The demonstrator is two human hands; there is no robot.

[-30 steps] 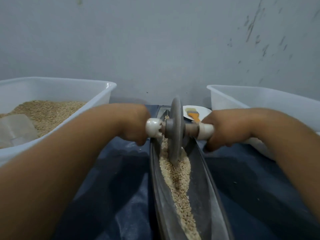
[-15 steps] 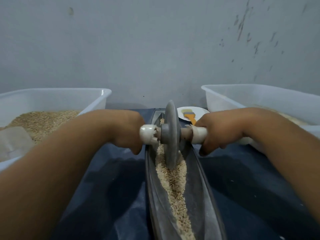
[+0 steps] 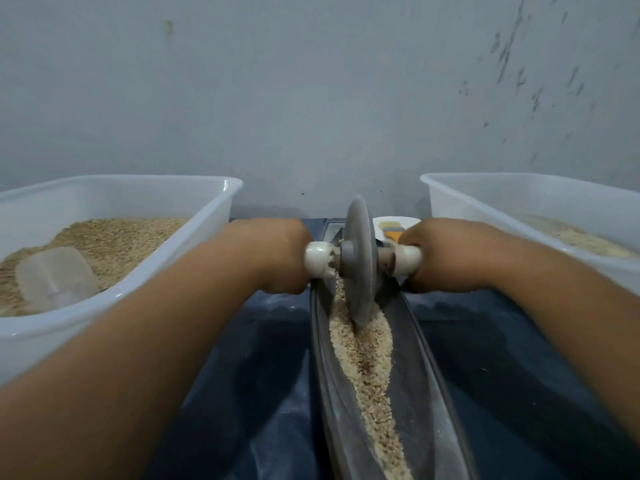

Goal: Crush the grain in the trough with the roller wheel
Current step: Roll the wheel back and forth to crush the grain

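Observation:
A grey metal roller wheel [image 3: 359, 261] stands upright in the narrow boat-shaped trough [image 3: 426, 382], its lower edge sunk in the pale grain [image 3: 370, 368] near the trough's far end. An axle with white handle ends passes through the wheel. My left hand [image 3: 277, 254] grips the left handle, and my right hand [image 3: 446, 254] grips the right handle. A furrow runs down the grain behind the wheel toward me.
A white bin [image 3: 207, 216] on the left holds grain and a clear scoop [image 3: 55, 278]. On the right, another white bin [image 3: 485, 199] holds paler grain. A small white plate with an orange-handled brush [image 3: 393, 228] lies behind the wheel. A grey wall stands close behind; dark blue cloth [image 3: 263, 393] covers the table.
The wheel has stayed near the trough's far end, held by both hands. The camera view has shifted a little, so the bins and wheel sit differently in frame.

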